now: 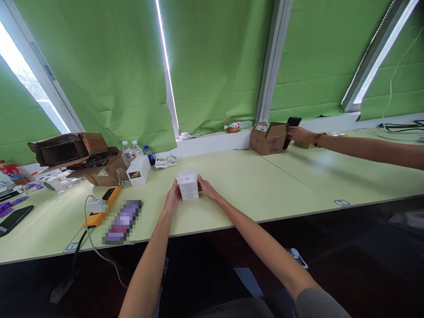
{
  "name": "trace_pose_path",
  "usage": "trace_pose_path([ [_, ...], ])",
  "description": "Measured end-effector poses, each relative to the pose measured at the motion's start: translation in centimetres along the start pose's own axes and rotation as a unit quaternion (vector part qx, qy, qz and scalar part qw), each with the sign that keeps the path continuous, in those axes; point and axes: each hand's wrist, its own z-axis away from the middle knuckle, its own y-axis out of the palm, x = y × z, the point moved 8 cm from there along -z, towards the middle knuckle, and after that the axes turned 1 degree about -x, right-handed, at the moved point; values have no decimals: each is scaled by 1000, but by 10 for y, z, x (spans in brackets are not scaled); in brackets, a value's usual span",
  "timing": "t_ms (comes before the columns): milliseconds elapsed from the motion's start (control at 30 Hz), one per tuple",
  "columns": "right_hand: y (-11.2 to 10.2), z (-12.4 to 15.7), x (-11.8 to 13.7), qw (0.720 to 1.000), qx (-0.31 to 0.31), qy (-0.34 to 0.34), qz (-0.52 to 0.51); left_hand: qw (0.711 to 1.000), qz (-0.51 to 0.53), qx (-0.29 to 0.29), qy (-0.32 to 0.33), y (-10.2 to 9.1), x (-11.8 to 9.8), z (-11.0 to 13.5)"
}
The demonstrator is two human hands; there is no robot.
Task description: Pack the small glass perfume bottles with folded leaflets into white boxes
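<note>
A small white box [188,189] is held between the two hands on the desk [228,176], the left hand [171,198] set against its left side, the right hand [208,190] against its right, the gap between them narrowed to its width. A flap appears raised at its top; its contents cannot be told. If it were pressed unevenly, it could be tipped or its card walls dented. Left of the box, nearer the front edge, a blurred phone [122,222] is laid, and could be knocked off by a swing of the left forearm. Farther left of the box, a white cable [99,255] is hung over that edge from an orange power strip [112,192], and might be snagged. Behind and left of the box, little room is left by grouped white cartons [138,171]. The widest room is offered to its right, towards a brown carton [269,143], beside which a black object [294,120] is held by another person's hand [300,134].
</note>
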Motion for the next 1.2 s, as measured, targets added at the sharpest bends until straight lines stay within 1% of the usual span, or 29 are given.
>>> trace_pose_path([
  [100,-1,-2,-3,1000,-5,8,3,1000,-2,3,17,2,-3,3],
  [233,-1,-1,-5,1000,-5,21,4,1000,-7,11,14,4,-3,6],
  [333,0,0,-5,1000,1,25,-5,1000,-4,2,8,3,-3,6],
  [600,-3,-7,-12,999,-13,30,-17,1000,-9,-14,10,-1,-3,5],
  [900,-3,-4,0,999,-41,2,-6,997,-39,-59,42,-7,-8,4],
  [1033,-2,-3,3,999,-48,0,-10,995,-45,-77,49,-8,-9,4],
  [1100,-2,-2,2,999,-44,7,-17,995,-45,-77,44,-8,-8,4],
  [1200,-2,-2,0,999,-33,19,-24,996,-44,-62,42,-6,-9,6],
])
